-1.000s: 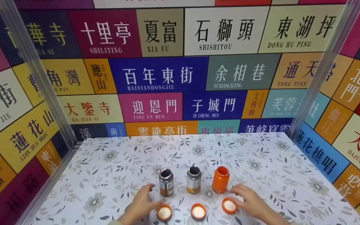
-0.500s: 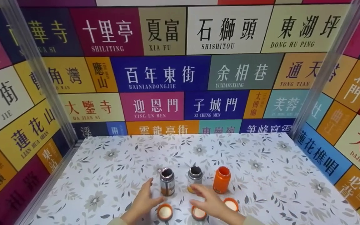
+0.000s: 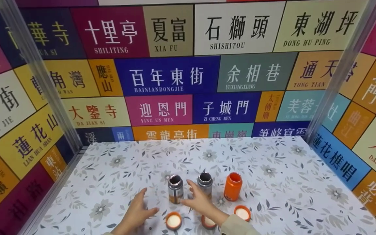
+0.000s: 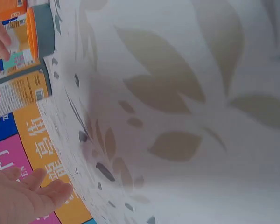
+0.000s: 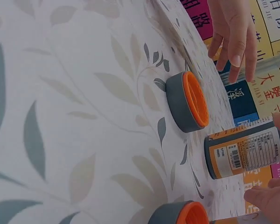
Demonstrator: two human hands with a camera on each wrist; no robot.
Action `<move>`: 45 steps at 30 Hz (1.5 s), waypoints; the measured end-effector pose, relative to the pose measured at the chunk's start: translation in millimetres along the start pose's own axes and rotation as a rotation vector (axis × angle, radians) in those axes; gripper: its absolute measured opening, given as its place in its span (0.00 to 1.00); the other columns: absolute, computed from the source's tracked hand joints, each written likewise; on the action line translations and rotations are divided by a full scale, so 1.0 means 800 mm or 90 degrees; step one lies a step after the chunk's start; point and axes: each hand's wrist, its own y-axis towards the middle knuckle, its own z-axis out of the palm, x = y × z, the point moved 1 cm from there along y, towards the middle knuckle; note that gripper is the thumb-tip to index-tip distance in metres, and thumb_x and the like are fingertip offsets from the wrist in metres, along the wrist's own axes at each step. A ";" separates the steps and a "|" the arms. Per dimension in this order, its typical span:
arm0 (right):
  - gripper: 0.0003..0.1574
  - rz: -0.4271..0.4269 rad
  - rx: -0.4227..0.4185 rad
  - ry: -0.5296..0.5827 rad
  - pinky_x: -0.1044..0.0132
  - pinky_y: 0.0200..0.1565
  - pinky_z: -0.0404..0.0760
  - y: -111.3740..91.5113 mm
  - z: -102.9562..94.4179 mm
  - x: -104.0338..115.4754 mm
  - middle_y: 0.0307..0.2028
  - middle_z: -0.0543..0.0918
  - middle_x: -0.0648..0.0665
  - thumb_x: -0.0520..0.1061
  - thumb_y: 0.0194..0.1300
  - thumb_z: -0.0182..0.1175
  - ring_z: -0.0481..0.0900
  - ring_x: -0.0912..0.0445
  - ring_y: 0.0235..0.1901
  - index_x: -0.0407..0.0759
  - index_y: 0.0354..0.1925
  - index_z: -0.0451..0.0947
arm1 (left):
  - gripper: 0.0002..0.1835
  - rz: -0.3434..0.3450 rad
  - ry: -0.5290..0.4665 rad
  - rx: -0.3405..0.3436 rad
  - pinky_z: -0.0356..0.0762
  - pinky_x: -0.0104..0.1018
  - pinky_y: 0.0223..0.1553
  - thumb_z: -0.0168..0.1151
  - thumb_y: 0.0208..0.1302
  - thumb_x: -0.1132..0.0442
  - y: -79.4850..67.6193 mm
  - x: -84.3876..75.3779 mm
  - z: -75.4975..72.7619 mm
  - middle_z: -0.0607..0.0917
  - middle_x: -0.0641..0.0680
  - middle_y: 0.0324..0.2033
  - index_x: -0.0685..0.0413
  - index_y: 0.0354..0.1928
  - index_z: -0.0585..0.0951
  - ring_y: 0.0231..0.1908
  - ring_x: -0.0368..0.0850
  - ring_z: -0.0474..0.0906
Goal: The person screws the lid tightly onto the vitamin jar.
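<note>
Right hand [image 3: 201, 200] has swung left since a second ago: was by the orange bottle [image 3: 232, 187], now sits past the middle bottle [image 3: 206, 180], near the left bottle [image 3: 175, 187]. Left hand [image 3: 135, 210] has backed off toward nine o'clock, away from the left bottle. Bottles and lids look unmoved on the table [image 3: 126, 171].

Right hand: fingers wide, thumb and forefinger well apart, left bottle next to that gap at its ten o'clock. In the right wrist view fingertips show close to the label on either side; can't tell if they touch. Left hand: thumb and fingers wide apart, holding nothing, well apart from the bottles.

From the right hand, middle bottle is just past twelve, partly hidden by the fingers; orange bottle at two. All three upright in a row, mouths uncapped, shiny rims. Left and middle are grey with labels; the left one's barcode is visible from the right wrist.

Left lid [image 3: 174, 221] at the right hand's eight o'clock, middle lid [image 3: 208, 223] at five, partly under the forearm, right lid [image 3: 242, 213] between three and four. All lie pale inside up, orange rims. Sleeve [image 3: 238, 226] at five. Patterned wall [image 3: 165, 76] at twelve.
</note>
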 end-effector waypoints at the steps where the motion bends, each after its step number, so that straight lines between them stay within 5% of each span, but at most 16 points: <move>1: 0.47 0.011 0.001 0.013 0.49 0.49 0.61 0.002 0.002 0.000 0.56 0.56 0.30 0.44 0.44 0.62 0.59 0.35 0.51 0.32 0.58 0.50 | 0.47 -0.007 -0.002 0.003 0.51 0.54 0.52 0.65 0.38 0.50 0.000 0.001 -0.001 0.59 0.67 0.55 0.65 0.58 0.54 0.54 0.64 0.54; 11: 0.53 0.067 -0.051 0.061 0.49 0.50 0.60 0.024 0.027 0.002 0.55 0.59 0.33 0.43 0.37 0.66 0.60 0.39 0.51 0.37 0.59 0.50 | 0.46 -0.008 0.002 0.008 0.51 0.54 0.52 0.65 0.37 0.53 -0.003 0.006 -0.007 0.58 0.69 0.54 0.63 0.58 0.54 0.54 0.64 0.53; 26: 0.47 0.071 -0.166 -0.013 0.55 0.51 0.61 0.044 0.050 -0.007 0.47 0.69 0.36 0.38 0.28 0.64 0.66 0.46 0.48 0.37 0.51 0.57 | 0.46 0.035 -0.014 0.011 0.52 0.56 0.51 0.64 0.39 0.52 -0.010 0.013 -0.014 0.58 0.69 0.54 0.66 0.58 0.53 0.53 0.66 0.52; 45: 0.42 0.068 -0.182 -0.044 0.54 0.50 0.62 0.028 0.045 -0.008 0.44 0.70 0.37 0.39 0.29 0.64 0.68 0.46 0.45 0.40 0.46 0.58 | 0.44 0.021 -0.017 0.004 0.50 0.55 0.51 0.64 0.39 0.53 -0.014 0.011 -0.015 0.58 0.68 0.55 0.63 0.58 0.55 0.54 0.65 0.51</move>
